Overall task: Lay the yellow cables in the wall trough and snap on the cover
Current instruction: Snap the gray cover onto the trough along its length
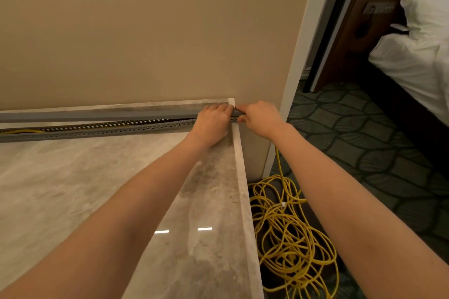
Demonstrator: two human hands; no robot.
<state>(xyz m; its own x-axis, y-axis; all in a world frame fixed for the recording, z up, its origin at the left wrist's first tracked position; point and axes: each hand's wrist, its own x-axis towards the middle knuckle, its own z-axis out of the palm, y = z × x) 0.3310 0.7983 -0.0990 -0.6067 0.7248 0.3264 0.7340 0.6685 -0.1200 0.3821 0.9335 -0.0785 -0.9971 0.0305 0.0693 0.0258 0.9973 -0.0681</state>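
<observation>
Close together, your left hand (213, 119) and right hand (258, 118) pinched the cover's (97, 114) right end over the trough (109, 128) of cables (24, 131) on the tabletop (97, 177); light, probably bendy, it wanted gripping at that end.

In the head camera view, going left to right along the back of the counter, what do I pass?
Yellow cable → slotted grey trough → left hand → right hand, both gripping the cover at its end → white corner trim → patterned carpet → bed.
</observation>
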